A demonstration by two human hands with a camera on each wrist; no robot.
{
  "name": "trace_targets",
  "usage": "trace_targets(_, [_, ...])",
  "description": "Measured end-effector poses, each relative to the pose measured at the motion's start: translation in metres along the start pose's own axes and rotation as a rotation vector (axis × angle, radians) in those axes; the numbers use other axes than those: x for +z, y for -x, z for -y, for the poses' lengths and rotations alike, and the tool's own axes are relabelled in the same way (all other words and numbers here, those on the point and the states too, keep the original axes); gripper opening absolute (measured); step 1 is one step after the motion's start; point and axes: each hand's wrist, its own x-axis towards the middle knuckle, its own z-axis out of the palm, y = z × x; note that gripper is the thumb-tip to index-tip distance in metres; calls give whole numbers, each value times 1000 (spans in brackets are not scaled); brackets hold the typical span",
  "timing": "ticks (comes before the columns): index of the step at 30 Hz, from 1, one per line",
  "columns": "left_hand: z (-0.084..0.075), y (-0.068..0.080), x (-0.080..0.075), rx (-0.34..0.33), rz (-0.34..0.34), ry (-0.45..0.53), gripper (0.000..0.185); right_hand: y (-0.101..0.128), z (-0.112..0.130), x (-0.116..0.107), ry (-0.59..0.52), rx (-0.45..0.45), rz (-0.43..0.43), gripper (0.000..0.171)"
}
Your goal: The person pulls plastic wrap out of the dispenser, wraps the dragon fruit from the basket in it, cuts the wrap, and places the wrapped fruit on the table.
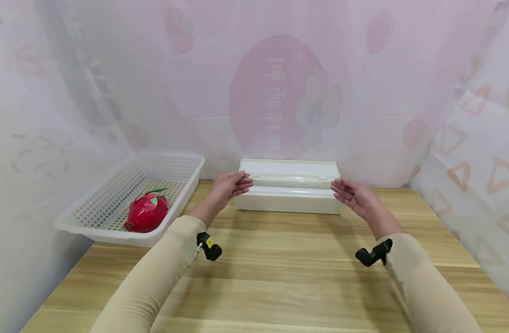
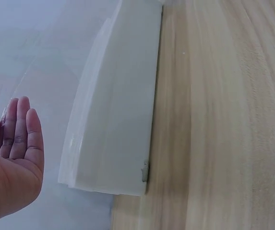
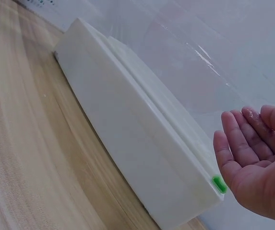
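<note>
A long white plastic box (image 1: 288,192) (image 2: 115,124) (image 3: 137,129) with its lid up lies across the back of the wooden table (image 1: 279,273). My left hand (image 1: 231,184) (image 2: 10,158) hovers at the box's left end with fingers straight, palm facing the box. My right hand (image 1: 352,195) (image 3: 255,158) hovers at the box's right end, fingers relaxed and slightly bent, palm inward. Neither hand grips anything; whether the fingertips touch the box I cannot tell. A small green tab (image 3: 218,184) shows on the box's right end.
A white perforated basket (image 1: 113,203) stands at the left of the table with a red dragon fruit (image 1: 146,212) inside. A translucent patterned curtain (image 1: 279,92) closes in the back and both sides. Bare wood lies in front of the box.
</note>
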Motion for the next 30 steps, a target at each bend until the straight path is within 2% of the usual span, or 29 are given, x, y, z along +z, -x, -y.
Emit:
trace_targets(12, [-15, 5, 3, 22, 3, 13, 41, 5, 13, 5, 1, -24, 6, 32])
trace_targets(19, [-23, 9, 3, 41, 26, -16, 40, 9, 22, 10, -12, -37, 13, 31])
trace_targets(26, [-31, 14, 0, 41, 23, -41, 35, 12, 31, 15, -13, -27, 13, 29])
trace_targets(30, [-35, 16, -1, 42, 32, -37, 34, 15, 35, 18, -46, -22, 23, 29])
